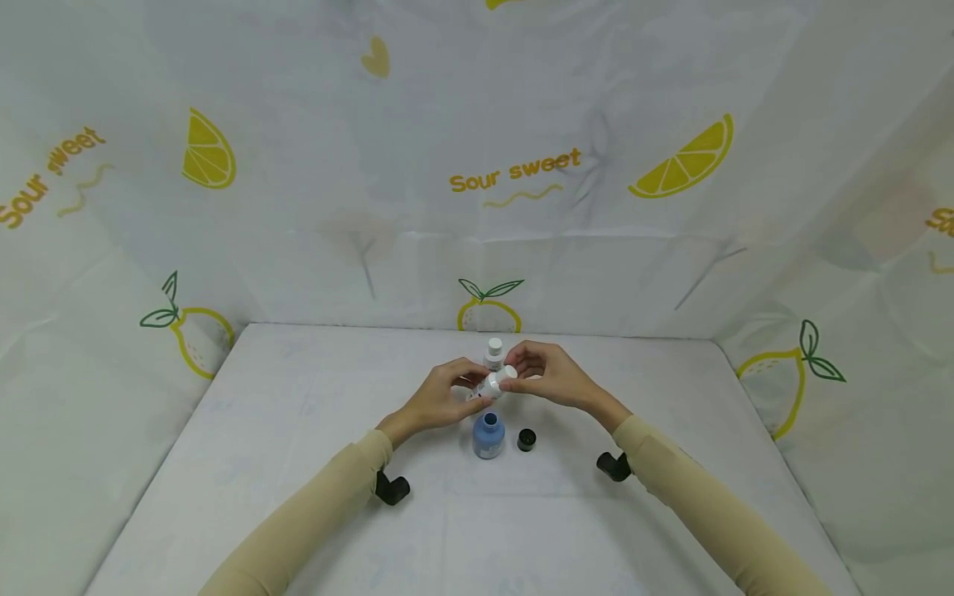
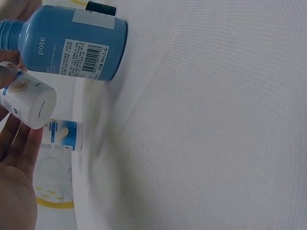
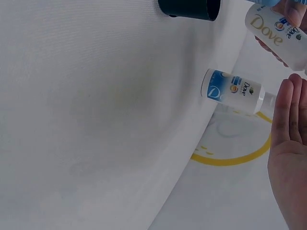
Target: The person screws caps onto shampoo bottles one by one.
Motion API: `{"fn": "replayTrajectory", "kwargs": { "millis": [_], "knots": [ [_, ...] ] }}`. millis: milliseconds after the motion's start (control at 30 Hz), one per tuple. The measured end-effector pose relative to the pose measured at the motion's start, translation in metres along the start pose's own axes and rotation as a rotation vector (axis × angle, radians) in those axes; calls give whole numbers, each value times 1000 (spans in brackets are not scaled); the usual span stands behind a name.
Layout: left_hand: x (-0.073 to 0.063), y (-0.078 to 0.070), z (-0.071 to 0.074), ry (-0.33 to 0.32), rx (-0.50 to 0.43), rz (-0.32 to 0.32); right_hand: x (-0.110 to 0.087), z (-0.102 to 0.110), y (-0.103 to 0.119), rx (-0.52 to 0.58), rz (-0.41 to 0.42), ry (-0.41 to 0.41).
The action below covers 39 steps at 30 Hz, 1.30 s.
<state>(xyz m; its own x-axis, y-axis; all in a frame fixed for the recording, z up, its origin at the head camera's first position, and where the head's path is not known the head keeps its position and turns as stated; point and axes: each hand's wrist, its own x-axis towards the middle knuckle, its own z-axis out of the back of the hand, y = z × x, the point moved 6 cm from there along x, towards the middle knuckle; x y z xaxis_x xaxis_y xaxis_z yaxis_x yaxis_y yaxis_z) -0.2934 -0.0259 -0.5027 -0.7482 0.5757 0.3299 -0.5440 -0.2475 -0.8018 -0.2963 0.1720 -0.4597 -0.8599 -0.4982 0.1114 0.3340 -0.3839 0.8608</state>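
Note:
My left hand (image 1: 438, 399) holds a small white Dove bottle (image 1: 489, 386) tilted above the table, its white cap (image 1: 508, 373) pointing up and right. At that cap is my right hand (image 1: 555, 375), with thumb and fingers on either side of it; the exact contact is cut off in the right wrist view. A second white Dove bottle (image 3: 232, 90) stands upright behind the hands, with its cap on. Nearer, just below the held bottle, a blue bottle (image 1: 488, 439) stands uncapped, its neck open. To its right sits a black cap (image 1: 527, 439).
A white cloth covers the table (image 1: 358, 538). Behind it hangs a white curtain (image 1: 417, 273) printed with lemons and lettering. Black wrist-worn pieces (image 1: 392, 488) show beneath both beige sleeves (image 1: 320, 513).

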Motion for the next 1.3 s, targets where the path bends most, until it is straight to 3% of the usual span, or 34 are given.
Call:
{"fn": "replayTrajectory", "kwargs": {
  "millis": [267,467,933,1300],
  "knots": [
    [-2,1,1,-5,5,-8,-2,5,1,75,121,124],
    [-2,0,2,-4,4,-13,-2,6,-2,182,90,186],
    [-1,0,2,0,-9,-12,3,3,-2,148,51,115],
    [-1,0,2,-8,-9,-23,3,3,-2,104,74,71]
  ]
}}
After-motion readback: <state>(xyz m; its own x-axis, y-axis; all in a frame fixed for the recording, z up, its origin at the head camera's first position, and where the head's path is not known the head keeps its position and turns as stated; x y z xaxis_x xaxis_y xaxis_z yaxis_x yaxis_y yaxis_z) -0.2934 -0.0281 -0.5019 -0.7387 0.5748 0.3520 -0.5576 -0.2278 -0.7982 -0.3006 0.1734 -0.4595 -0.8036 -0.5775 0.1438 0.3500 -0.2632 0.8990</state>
